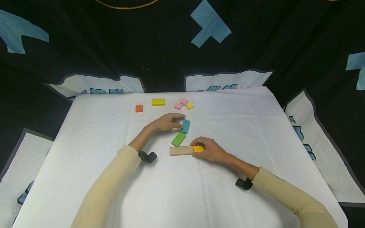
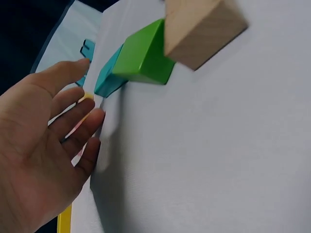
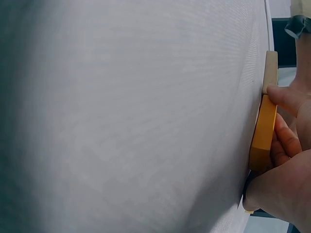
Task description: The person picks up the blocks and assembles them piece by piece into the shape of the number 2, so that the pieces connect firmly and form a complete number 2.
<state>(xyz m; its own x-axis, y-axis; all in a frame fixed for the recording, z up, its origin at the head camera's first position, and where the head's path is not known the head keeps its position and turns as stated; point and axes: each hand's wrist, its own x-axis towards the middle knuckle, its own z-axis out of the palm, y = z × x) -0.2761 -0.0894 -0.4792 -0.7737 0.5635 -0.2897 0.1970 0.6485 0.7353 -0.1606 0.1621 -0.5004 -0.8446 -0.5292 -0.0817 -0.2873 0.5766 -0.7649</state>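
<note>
My right hand [image 1: 209, 149] pinches a yellow-orange block [image 3: 264, 130] between thumb and fingers. It lies end to end with a longer plain wooden block [image 1: 181, 150], and the thumb tip is close to where they meet. Beyond the wooden block, a green block [image 1: 178, 138] sits at a slant, one corner by its far edge. A teal block [image 1: 185, 126] follows, end to end with the green one. Beside the teal block is my left hand [image 1: 168, 122], fingers loosely bent and thumb apart from them; in the left wrist view the palm [image 2: 43, 150] shows nothing held.
Farther back on the white table [image 1: 242, 133] lie an orange block [image 1: 139, 108], a long yellow block [image 1: 158, 102], two pink blocks [image 1: 178, 105] and a small yellow block [image 1: 189, 105]. A dark curtain [image 1: 159, 47] hangs behind the table.
</note>
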